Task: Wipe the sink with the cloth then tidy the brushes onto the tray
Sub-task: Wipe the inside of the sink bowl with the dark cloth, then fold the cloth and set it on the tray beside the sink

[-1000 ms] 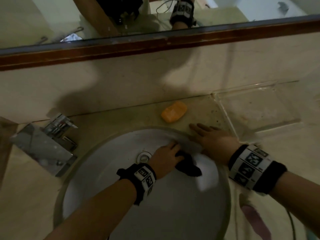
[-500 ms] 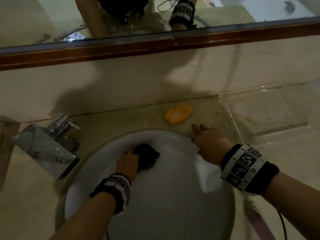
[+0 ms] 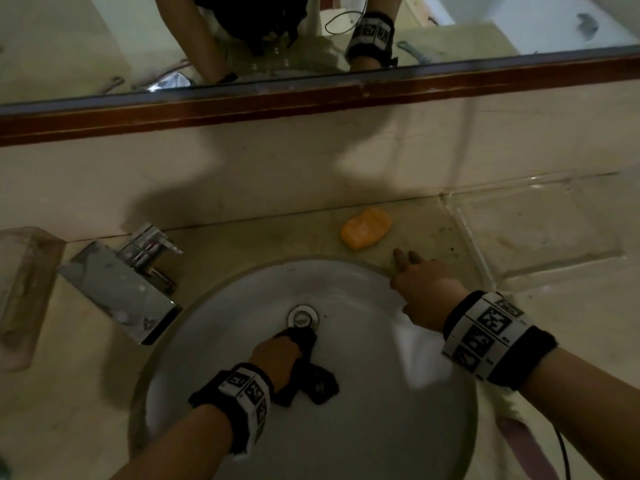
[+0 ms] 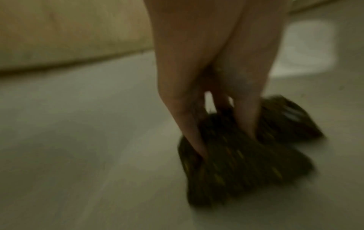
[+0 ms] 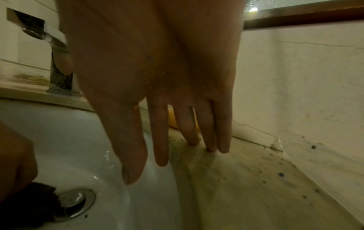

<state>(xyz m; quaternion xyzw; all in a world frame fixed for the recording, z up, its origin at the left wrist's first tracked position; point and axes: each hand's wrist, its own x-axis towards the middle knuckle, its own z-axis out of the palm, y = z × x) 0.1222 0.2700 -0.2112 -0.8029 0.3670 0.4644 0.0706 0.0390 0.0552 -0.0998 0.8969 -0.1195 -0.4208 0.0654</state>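
1. Under both hands lay the white sink (image 3: pixel 363 427), round and set into a beige counter (image 3: pixel 242 244).
2. Beyond the fingers, against the wall, ran a mirror (image 3: pixel 104 46) with a brown frame.
3. Left of the left fingers stood a chrome tap (image 3: pixel 131 282) on the counter.
4. Right of the right fingers lay a clear tray (image 3: pixel 540 230), apart from them.
5. Right hand (image 3: pixel 426 292) rested on the sink rim, fingers (image 5: pixel 208 124) straight and slightly spread, their tips touching the counter; it held nothing.
6. Left hand (image 3: pixel 277 358) pressed down in the basin, its fingers (image 4: pixel 189 121) reaching into the dark cloth (image 4: pixel 242 168) and gripping its bunched folds.
7. Cloth trailed from the fingers toward the wrist, flat on the basin.
8. Just ahead of the right fingertips lay an orange soap (image 3: pixel 366 227), not touching them.
9. Just past the left fingertips sat the drain (image 3: pixel 302 317), the cloth's edge touching it.
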